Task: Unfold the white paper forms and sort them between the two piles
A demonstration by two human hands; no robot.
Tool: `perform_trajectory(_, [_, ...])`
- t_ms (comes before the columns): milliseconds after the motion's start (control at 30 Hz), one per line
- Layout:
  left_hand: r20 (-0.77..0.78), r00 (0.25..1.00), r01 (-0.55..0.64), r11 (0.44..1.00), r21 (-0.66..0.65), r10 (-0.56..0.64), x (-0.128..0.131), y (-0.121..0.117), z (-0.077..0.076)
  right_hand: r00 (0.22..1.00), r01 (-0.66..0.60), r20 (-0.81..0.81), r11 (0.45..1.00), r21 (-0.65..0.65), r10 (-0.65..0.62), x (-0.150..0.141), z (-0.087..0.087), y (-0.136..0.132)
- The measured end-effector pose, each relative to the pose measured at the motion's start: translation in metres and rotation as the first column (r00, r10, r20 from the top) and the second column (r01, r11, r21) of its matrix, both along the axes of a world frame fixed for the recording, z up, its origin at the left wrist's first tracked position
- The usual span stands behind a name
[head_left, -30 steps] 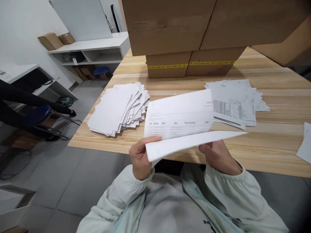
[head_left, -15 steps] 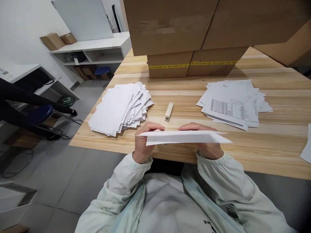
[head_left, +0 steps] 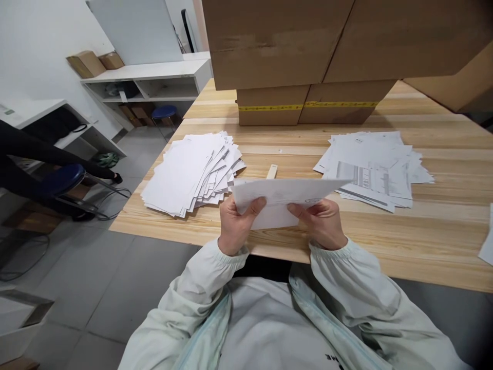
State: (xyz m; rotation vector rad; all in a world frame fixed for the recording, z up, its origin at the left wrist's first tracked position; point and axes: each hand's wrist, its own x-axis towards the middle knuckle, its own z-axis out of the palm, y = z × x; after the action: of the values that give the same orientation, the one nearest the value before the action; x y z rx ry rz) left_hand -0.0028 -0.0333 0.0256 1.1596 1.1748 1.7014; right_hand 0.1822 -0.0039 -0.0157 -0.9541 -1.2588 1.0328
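Paper [head_left: 275,192] is gripped by both the left hand [head_left: 235,226] and the right hand [head_left: 325,223], a thumb of each pressed on its near face, held up above the near part of the table [head_left: 442,231]. Half a second ago it showed almost edge-on; now it is tipped so that its faintly printed face shows. Folded or several sheets, I cannot tell. My judgement is that it is still being arranged in the grip. Just beyond, what looks like a stapler [head_left: 272,171], then in full view, is now partly hidden, with neither hand on it. The left pile [head_left: 179,172] and right pile [head_left: 367,154] look unchanged, with boxes [head_left: 269,51] behind.
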Motion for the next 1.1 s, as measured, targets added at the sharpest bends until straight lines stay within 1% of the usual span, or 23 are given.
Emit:
perform_trajectory(133, [0.004, 1.0, 0.03, 0.999, 0.034, -0.03, 0.004, 0.0, 0.008, 0.999, 0.036, -0.009, 0.998, 0.042, -0.036, -0.002, 0.009, -0.001])
perform_trajectory(200, [0.0, 0.999, 0.036, 0.998, 0.049, -0.036, 0.004, 0.001, 0.01, 0.999, 0.047, 0.002, 0.998, 0.034, -0.047, -0.003, 0.011, -0.002])
perform_trajectory(300, [-0.014, 0.999, 0.041, 0.997, 0.062, -0.04, 0.004, 0.003, 0.008, 0.999, 0.042, 0.019, 0.999, 0.003, -0.042, -0.003, 0.007, -0.002])
perform_trajectory(400, [-0.021, 0.999, 0.031, 0.997, 0.074, -0.03, 0.004, 0.004, 0.006, 0.999, 0.04, 0.018, 0.999, -0.001, -0.04, -0.003, 0.002, -0.001])
perform_trajectory(500, [-0.012, 0.999, -0.037, 0.988, 0.152, 0.04, 0.004, 0.005, 0.01, 0.999, 0.041, 0.024, 0.999, 0.004, -0.041, -0.002, 0.001, -0.001])
perform_trajectory(600, [-0.008, 0.989, -0.142, 0.955, 0.261, 0.15, 0.003, 0.006, 0.016, 0.998, 0.051, 0.034, 0.999, 0.012, -0.052, -0.002, 0.002, -0.001])
perform_trajectory(667, [-0.004, 0.982, -0.18, 0.937, 0.299, 0.189, 0.002, 0.007, 0.019, 0.998, 0.048, 0.037, 0.999, 0.021, -0.049, -0.002, 0.002, -0.001])
perform_trajectory(767, [0.018, 0.982, -0.186, 0.938, 0.294, 0.189, 0.002, 0.008, 0.023, 0.999, 0.034, 0.039, 0.999, 0.03, -0.035, -0.002, 0.002, -0.001])
perform_trajectory(933, [0.031, 0.988, -0.157, 0.955, 0.251, 0.154, 0.001, 0.007, 0.031, 0.999, 0.034, 0.028, 0.998, 0.044, -0.035, -0.002, 0.002, -0.003])
perform_trajectory(1100, [0.019, 0.993, -0.121, 0.959, 0.256, 0.12, -0.002, 0.004, 0.038, 1.0, 0.005, 0.006, 1.0, 0.012, -0.005, 0.0, 0.006, -0.009])
